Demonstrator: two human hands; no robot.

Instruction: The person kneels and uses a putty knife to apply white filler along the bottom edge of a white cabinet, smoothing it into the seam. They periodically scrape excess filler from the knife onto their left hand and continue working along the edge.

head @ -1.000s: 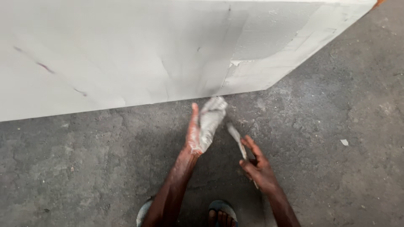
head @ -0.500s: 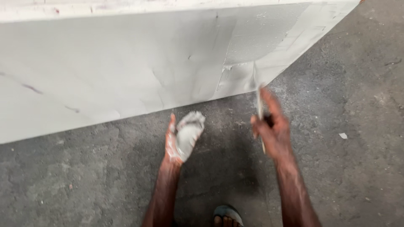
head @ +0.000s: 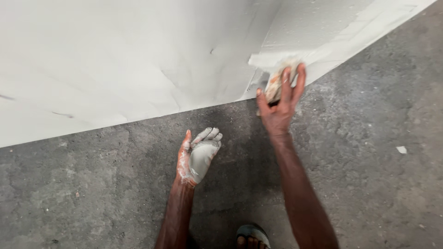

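Right hand (head: pixel 279 103) is raised against the large white plastered slab (head: pixel 115 64), fingers wrapped around a small flat scraper blade smeared with pale filler (head: pixel 275 83); the blade's face presses on the surface near the slab's lower edge. Just above the fingertips sits a fresh, wetter-looking band of white filler (head: pixel 267 60), brighter than the surface around it.

Left hand (head: pixel 196 154) hangs lower and nearer the body, palm up and cupped, fingers loosely together, carrying a grey-white lump of wet putty (head: pixel 203 157). Putty smears run along the thumb side and wrist.

Progress, as a judgement: most of the slab left of the right hand reads smooth and even, so that part looks covered. A few faint cracks and a small dimple show there, so touch-up may remain. Up and right of the right hand a rougher, stippled strip runs along the slab's edge and appears unfinished. The supply in the left palm is well short of used up.

Below both hands: rough dark grey concrete floor (head: pixel 369 184). A blue sandal with toes (head: pixel 251 235) shows between the forearms, and a small white scrap (head: pixel 402 149) lies well right of the right forearm.
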